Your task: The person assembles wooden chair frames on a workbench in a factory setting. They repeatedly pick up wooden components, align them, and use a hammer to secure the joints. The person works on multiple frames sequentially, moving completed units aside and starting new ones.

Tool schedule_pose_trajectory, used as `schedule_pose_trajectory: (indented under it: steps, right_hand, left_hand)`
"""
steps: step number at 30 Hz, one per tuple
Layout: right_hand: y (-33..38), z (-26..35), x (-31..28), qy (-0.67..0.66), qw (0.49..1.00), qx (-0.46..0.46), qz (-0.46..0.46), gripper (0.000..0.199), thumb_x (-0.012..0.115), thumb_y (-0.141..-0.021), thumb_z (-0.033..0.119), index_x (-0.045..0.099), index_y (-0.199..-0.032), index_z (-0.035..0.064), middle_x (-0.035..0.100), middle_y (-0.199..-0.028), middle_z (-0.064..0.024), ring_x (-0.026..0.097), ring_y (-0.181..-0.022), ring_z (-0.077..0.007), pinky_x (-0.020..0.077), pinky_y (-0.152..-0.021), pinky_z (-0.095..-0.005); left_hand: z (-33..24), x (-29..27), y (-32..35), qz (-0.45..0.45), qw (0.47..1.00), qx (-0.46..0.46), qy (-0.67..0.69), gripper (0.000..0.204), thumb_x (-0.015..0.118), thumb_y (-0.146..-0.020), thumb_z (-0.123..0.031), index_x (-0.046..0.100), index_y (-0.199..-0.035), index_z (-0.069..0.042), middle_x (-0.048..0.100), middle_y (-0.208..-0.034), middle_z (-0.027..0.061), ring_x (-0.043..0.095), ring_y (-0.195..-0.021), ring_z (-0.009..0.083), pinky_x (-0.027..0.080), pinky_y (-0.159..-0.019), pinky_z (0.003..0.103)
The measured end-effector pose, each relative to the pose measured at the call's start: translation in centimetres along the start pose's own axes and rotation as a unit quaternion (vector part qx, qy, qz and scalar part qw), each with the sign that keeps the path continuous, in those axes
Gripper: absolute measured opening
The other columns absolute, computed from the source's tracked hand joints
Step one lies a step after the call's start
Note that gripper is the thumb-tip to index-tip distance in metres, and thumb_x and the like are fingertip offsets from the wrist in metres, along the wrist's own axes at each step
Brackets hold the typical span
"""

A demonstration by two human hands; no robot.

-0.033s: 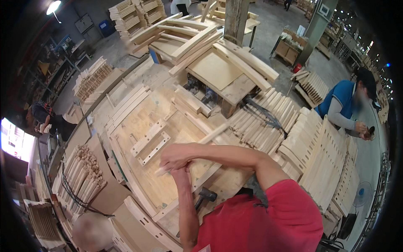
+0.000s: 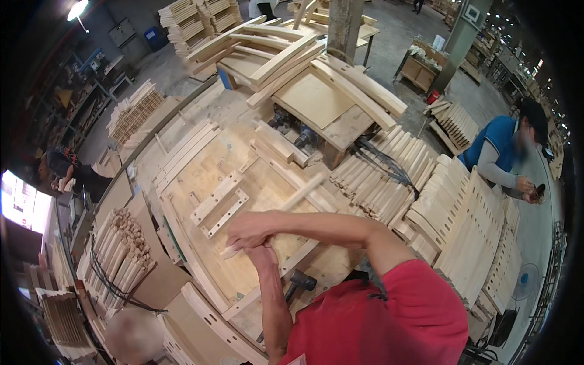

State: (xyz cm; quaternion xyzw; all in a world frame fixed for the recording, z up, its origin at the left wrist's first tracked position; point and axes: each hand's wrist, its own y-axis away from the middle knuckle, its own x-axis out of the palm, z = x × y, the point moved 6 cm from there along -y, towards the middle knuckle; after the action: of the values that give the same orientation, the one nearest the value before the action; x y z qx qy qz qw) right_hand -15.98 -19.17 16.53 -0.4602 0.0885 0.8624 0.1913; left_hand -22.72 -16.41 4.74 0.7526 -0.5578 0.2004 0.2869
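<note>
The right hand (image 2: 248,229) grips a wooden stick (image 2: 304,191), perhaps steadied nearer by the left hand (image 2: 261,252), whose hold I can't tell.

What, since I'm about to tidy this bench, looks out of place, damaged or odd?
Nothing looks spilled or broken. The one possible oddity is the black-headed mallet, lying aslant, its handle partly hidden by the left forearm. It looks loosely set down beside the wooden frame, though perhaps deliberately within reach.

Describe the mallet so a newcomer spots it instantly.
At the wooden workbench, find the red shirt by the near edge. Just right of the left forearm is the mallet, its black cylindrical head unlike the pale wooden bar beside it.
</note>
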Motion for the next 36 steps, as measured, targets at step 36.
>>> schedule_pose_trajectory:
  steps: [36]
  right_hand:
    - [-16.2, -12.4, 12.5, 0.031, 0.977, 0.197, -0.077, 0.015, 0.064, -0.079, 0.016, 0.075, -0.089, 0.0149, 0.073, -0.097, -0.0098, 0.068, -0.095, -0.0336, 0.0485, -0.079, -0.0516]
  left_hand:
    - [-12.8, -21.0, 0.9, -0.291, 0.610, 0.109, -0.729, 0.063, 0.073, -0.089, -0.031, 0.057, -0.139, 0.004, 0.066, -0.121, 0.0240, 0.056, -0.113, 0.0433, 0.044, -0.102, 0.051]
